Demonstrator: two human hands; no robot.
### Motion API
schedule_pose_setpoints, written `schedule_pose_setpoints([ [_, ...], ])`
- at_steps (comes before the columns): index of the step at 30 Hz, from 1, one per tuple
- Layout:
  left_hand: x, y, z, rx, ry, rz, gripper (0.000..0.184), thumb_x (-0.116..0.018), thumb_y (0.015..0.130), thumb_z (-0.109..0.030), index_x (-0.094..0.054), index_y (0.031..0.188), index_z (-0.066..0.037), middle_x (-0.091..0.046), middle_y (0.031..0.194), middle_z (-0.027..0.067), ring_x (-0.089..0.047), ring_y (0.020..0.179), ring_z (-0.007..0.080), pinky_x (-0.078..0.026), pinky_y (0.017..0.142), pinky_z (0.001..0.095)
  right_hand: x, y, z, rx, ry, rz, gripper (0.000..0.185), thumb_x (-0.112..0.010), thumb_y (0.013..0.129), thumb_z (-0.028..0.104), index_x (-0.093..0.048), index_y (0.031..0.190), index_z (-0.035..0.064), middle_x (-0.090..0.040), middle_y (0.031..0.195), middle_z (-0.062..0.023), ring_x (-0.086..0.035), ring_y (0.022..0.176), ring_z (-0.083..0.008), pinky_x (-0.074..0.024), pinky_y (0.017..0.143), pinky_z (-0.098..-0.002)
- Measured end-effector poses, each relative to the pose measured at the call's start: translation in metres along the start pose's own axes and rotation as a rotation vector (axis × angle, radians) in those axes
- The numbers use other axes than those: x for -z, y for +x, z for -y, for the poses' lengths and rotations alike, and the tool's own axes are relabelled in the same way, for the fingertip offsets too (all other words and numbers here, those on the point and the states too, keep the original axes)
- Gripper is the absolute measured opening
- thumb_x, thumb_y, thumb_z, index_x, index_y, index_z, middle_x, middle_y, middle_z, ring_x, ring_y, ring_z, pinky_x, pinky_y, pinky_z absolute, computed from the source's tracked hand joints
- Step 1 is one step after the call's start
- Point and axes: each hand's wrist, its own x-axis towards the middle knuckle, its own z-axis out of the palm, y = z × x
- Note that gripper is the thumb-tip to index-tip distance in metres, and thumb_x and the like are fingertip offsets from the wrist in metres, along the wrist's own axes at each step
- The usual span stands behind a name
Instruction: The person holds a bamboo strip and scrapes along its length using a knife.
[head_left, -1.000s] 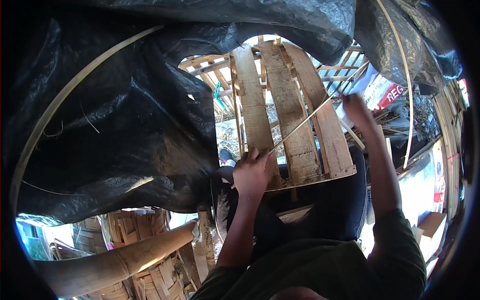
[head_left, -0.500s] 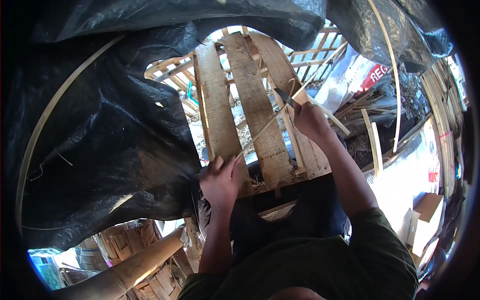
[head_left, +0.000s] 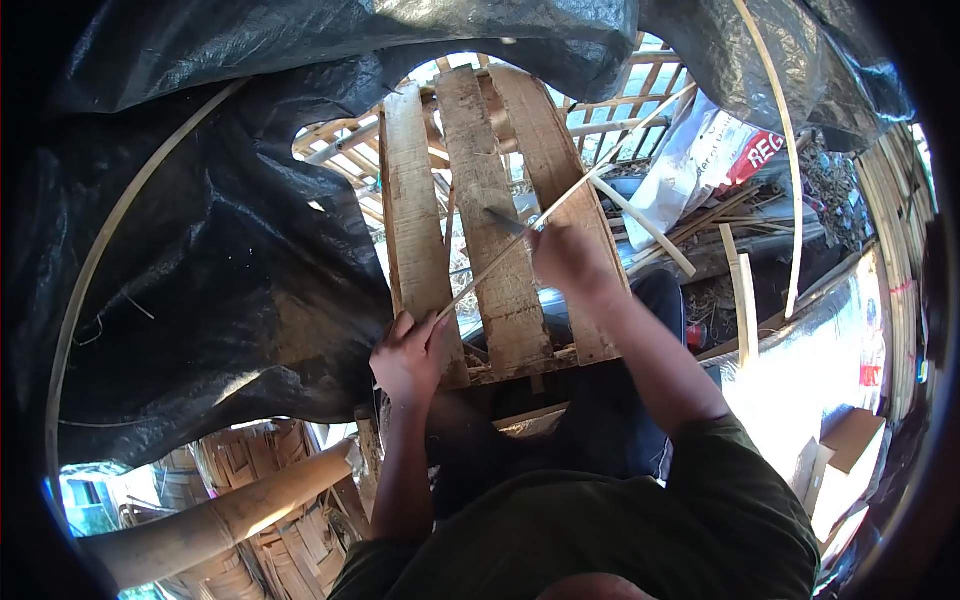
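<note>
A long thin bamboo strip (head_left: 492, 268) runs slantwise over the plank bench (head_left: 412, 200), up toward the right. My left hand (head_left: 408, 355) is closed round its lower end near the bench's front left. In my right hand (head_left: 575, 262) is a knife (head_left: 507, 222), its dark blade pointing up and left and lying across the strip at about mid-length. The knife's handle is hidden in my fist. Beyond the blade the strip continues toward the white printed sack.
Black plastic sheeting (head_left: 200, 250) hangs at the left and overhead. At the right are a white printed sack (head_left: 690, 170), loose bamboo pieces (head_left: 745, 300), a cardboard box (head_left: 850, 450) and bundled strips (head_left: 890, 270). A thick bamboo pole (head_left: 230, 530) lies at lower left.
My right hand and the knife have moved left and down along the strip, toward my left hand. The left hand, still gripping the strip, appears slightly further left.
</note>
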Motion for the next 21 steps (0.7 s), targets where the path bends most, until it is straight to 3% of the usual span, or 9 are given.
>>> schedule_pose_setpoints([
  [2, 0.000, -0.001, 0.000, -0.011, 0.016, 0.003, 0.015, -0.072, 0.082, -0.027, -0.074, 0.090, -0.015, -0.050, 0.070, 0.0047, -0.059, 0.066, 0.0236, -0.046, 0.055, 0.0367, -0.024, 0.002, -0.003, -0.023, 0.248, -0.143, 0.043, -0.040, 0.102, 0.030, -0.064, 0.081, 0.0013, -0.063, 0.067, -0.0162, -0.066, 0.057, -0.0288, -0.0538, 0.050, -0.0412],
  [4, 0.002, -0.002, -0.003, 0.007, 0.019, 0.003, 0.015, -0.072, 0.082, -0.027, -0.074, 0.090, -0.015, -0.050, 0.069, 0.0046, -0.059, 0.066, 0.0236, -0.046, 0.055, 0.0369, -0.022, 0.011, -0.041, 0.182, 0.104, -0.194, 0.044, -0.042, 0.102, 0.030, -0.064, 0.079, -0.0002, -0.063, 0.065, -0.0165, -0.066, 0.058, -0.0306, -0.0540, 0.051, -0.0408],
  [5, 0.002, -0.001, -0.004, 0.020, 0.016, 0.011, 0.015, -0.073, 0.082, -0.028, -0.074, 0.090, -0.016, -0.050, 0.069, 0.0046, -0.059, 0.066, 0.0236, -0.046, 0.055, 0.0371, -0.026, 0.025, -0.049, -0.087, 0.202, -0.156, 0.047, -0.040, 0.102, 0.032, -0.064, 0.078, -0.0003, -0.063, 0.066, -0.0164, -0.067, 0.061, -0.0329, -0.0540, 0.052, -0.0401],
  [8, 0.003, -0.002, -0.005, 0.029, 0.020, 0.017, 0.015, -0.073, 0.082, -0.028, -0.074, 0.090, -0.016, -0.051, 0.070, 0.0044, -0.060, 0.066, 0.0238, -0.047, 0.056, 0.0373, -0.014, -0.017, 0.003, -0.114, 0.142, -0.171, 0.047, -0.037, 0.103, 0.037, -0.068, 0.092, 0.0034, -0.069, 0.088, -0.0209, -0.070, 0.085, -0.0316, -0.0570, 0.070, -0.0421],
  [9, 0.003, -0.003, -0.004, 0.031, 0.026, 0.020, 0.015, -0.073, 0.082, -0.028, -0.074, 0.090, -0.016, -0.051, 0.070, 0.0044, -0.060, 0.066, 0.0238, -0.047, 0.056, 0.0373, 0.005, -0.022, 0.019, -0.085, 0.304, 0.053, 0.046, -0.036, 0.103, 0.036, -0.068, 0.093, 0.0037, -0.069, 0.089, -0.0219, -0.070, 0.085, -0.0330, -0.0572, 0.070, -0.0418],
  [14, 0.000, -0.004, -0.001, 0.004, -0.001, -0.024, 0.015, -0.071, 0.082, -0.030, -0.074, 0.089, -0.016, -0.052, 0.071, 0.0036, -0.060, 0.068, 0.0231, -0.048, 0.056, 0.0370, -0.020, 0.000, -0.010, -0.176, 0.354, -0.109, 0.050, -0.038, 0.102, 0.040, -0.068, 0.089, 0.0014, -0.070, 0.088, -0.0197, -0.070, 0.081, -0.0355, -0.0562, 0.068, -0.0453],
  [16, 0.001, -0.005, -0.001, 0.012, -0.003, -0.018, 0.015, -0.071, 0.082, -0.030, -0.074, 0.089, -0.017, -0.052, 0.071, 0.0036, -0.061, 0.068, 0.0232, -0.048, 0.057, 0.0373, -0.012, -0.001, -0.024, -0.200, 0.354, -0.281, 0.049, -0.039, 0.103, 0.033, -0.066, 0.078, 0.0016, -0.067, 0.070, -0.0207, -0.070, 0.073, -0.0342, -0.0557, 0.057, -0.0439],
  [18, 0.001, -0.007, -0.001, 0.019, -0.006, -0.019, 0.015, -0.071, 0.082, -0.030, -0.074, 0.089, -0.018, -0.052, 0.071, 0.0037, -0.061, 0.068, 0.0233, -0.048, 0.057, 0.0375, -0.003, -0.018, 0.006, -0.247, 0.298, -0.093, 0.043, -0.036, 0.104, 0.029, -0.069, 0.090, 0.0048, -0.071, 0.090, -0.0178, -0.071, 0.085, -0.0310, -0.0581, 0.068, -0.0400],
  [21, -0.001, -0.008, 0.002, 0.006, -0.018, -0.027, 0.013, -0.070, 0.082, -0.029, -0.073, 0.090, -0.018, -0.051, 0.071, 0.0041, -0.061, 0.069, 0.0242, -0.048, 0.056, 0.0383, -0.012, -0.044, 0.053, -0.159, 0.311, -0.100, 0.045, -0.032, 0.105, 0.029, -0.065, 0.087, 0.0038, -0.070, 0.085, -0.0180, -0.071, 0.076, -0.0314, -0.0579, 0.060, -0.0401],
])
